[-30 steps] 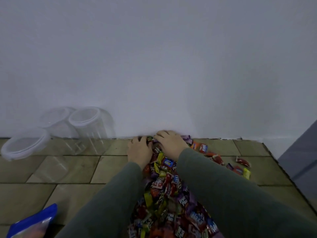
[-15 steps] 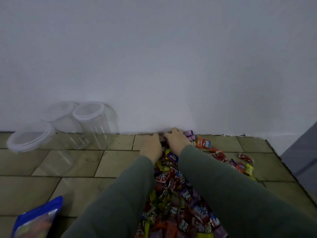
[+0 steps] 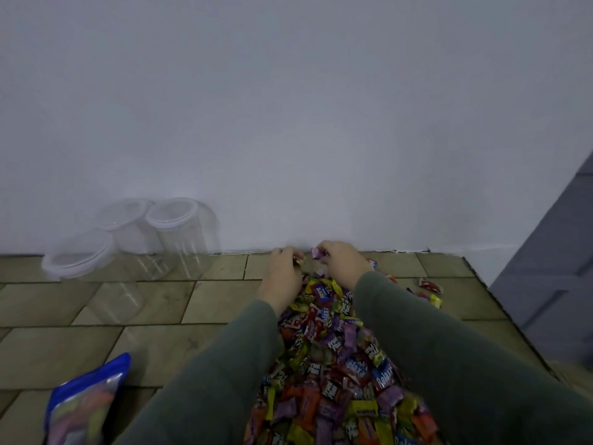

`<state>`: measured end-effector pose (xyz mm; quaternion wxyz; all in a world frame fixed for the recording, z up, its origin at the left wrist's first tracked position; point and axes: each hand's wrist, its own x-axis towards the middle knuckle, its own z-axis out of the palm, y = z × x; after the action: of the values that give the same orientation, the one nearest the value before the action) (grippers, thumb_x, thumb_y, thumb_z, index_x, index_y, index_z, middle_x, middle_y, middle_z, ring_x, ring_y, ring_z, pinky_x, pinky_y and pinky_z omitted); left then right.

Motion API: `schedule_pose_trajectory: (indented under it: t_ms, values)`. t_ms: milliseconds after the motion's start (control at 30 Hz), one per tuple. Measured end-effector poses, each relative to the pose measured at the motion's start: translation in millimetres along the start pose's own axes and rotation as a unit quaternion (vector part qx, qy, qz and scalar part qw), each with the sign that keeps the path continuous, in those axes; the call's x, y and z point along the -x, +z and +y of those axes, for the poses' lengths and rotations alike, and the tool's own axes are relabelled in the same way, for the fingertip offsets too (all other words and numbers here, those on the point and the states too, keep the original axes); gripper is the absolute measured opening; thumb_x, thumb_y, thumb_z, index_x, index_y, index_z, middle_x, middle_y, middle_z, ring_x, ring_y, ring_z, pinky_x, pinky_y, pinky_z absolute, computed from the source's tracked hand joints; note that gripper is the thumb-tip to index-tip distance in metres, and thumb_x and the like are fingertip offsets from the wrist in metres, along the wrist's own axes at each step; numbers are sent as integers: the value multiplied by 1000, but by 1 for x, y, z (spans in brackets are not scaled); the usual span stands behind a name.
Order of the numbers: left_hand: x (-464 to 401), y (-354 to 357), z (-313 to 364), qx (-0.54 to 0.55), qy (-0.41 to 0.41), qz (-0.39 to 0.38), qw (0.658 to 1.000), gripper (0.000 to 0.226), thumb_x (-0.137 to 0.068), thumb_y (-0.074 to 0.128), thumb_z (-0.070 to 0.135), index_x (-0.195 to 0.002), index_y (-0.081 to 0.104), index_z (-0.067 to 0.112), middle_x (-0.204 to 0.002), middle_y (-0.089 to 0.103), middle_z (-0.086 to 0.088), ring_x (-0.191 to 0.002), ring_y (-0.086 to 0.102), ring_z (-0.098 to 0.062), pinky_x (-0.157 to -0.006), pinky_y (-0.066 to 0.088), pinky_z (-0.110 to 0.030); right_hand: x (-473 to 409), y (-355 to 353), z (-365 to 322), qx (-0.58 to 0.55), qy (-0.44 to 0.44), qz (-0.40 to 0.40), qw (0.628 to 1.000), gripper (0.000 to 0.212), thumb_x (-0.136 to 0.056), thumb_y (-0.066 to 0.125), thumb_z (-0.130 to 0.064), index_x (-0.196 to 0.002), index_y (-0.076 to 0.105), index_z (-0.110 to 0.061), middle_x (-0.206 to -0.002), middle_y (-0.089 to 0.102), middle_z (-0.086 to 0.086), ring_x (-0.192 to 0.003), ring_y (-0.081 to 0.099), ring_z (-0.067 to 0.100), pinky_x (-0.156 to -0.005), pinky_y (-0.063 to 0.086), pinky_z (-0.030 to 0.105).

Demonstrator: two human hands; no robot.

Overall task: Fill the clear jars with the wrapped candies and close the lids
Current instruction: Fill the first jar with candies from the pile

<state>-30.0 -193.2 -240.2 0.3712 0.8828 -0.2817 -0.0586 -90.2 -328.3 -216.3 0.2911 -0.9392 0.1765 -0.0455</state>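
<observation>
A blue bag (image 3: 86, 403) lies at the near left edge of the tiled worktop (image 3: 64, 348). Three clear jars stand at the far left by the wall (image 3: 288, 123): the nearest jar (image 3: 96, 277) carries its lid (image 3: 77, 261), and the two rear jars (image 3: 154, 239) also appear capped. All three look empty, so filling has not begun.

The left hand (image 3: 280, 274) rests at the far end of the candy pile (image 3: 333, 364), fingers curled round a small wrapped candy (image 3: 298, 259). Just beside it, the right hand (image 3: 340, 261) is clenched on a purple candy (image 3: 318, 252). Both hands sit close to the wall, with the sleeves (image 3: 449, 364) flanking the pile. A few loose candies (image 3: 430, 285) lie apart to the right. A grey panel (image 3: 552, 268) closes the right edge.

Step in hand, as judged: gathering candies for transfer.

Procedure for a clean result:
1. Uncap a jar before loading; the lids block the openings.
2. Bring the jar near the pile, since the jars stand well apart from it.
3. Scoop with cupped fingers rather than pinching single pieces.
4. Release over the mouth, low, to avoid spill.
5. Collect the strays on the right last.

Risk: the light jars may tip if struck.
</observation>
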Motion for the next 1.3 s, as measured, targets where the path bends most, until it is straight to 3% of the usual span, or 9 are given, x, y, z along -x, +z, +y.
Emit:
schedule_pose_trajectory:
  t_ms: [67,133,233,333,467,667,900,1033,1300]
  values:
    - [10,-3,9,50,6,20,999,25,-94,46,5,-111,57,20,-116,48,-1,-100,53,-15,-87,45,-21,14,-9,-2,-71,15,44,996,20,-97,50,-5,-113,60,-10,-99,56,2,-76,52,10,-64,38,15]
    - [21,-7,17,101,8,39,994,22,-94,49,9,-104,55,27,-110,52,1,-96,60,-21,-86,55,-39,29,-17,-4,-133,35,67,988,18,-100,46,-11,-114,57,-9,-105,61,7,-80,53,17,-70,41,27]
    - [42,-12,30,156,-14,41,987,20,-96,51,16,-96,52,36,-105,60,-1,-95,63,-28,-85,55,-48,56,-29,-10,-252,76,85,961,19,-102,42,-14,-117,54,-12,-105,62,6,-73,52,12,-65,47,23]
    - [68,-19,46,219,-15,45,974,19,-98,50,18,-96,51,36,-106,62,-2,-89,62,-20,-75,55,-34,88,-41,-15,-341,91,96,931,18,-103,42,-16,-117,52,-16,-94,63,-6,-73,56,14,-70,53,27]
    - [103,-26,66,259,12,54,964,13,-99,50,15,-105,52,27,-96,56,6,-73,51,-6,-59,42,-11,127,-51,-23,-433,76,116,890,27,-103,41,-14,-126,53,-8,-96,64,2,-75,55,18,-86,50,41]
    - [157,-35,97,297,30,66,952,11,-99,50,16,-109,51,22,-92,53,7,-75,47,-6,-58,37,-5,190,-64,-39,-549,27,165,819,19,-104,38,-14,-107,57,-15,-99,60,6,-78,55,13,-69,50,26]
    - [220,-33,120,323,100,84,938,16,-100,46,9,-102,48,25,-88,51,3,-60,41,1,-61,39,-9,258,-70,-43,-564,12,211,798,23,-103,39,-17,-98,61,-11,-87,67,3,-83,62,17,-83,54,37]
    - [246,-27,128,285,135,76,946,24,-99,46,11,-102,45,35,-91,48,16,-76,47,5,-69,38,-8,286,-61,-43,-575,17,229,785,21,-102,40,-16,-99,60,-14,-85,72,-2,-81,69,13,-67,57,25]
    - [273,-11,132,228,193,98,949,35,-98,52,12,-113,42,41,-117,49,22,-115,44,10,-93,33,-4,308,-35,-39,-566,44,283,773,21,-103,41,-22,-115,58,-19,-109,70,5,-102,68,21,-92,53,49]
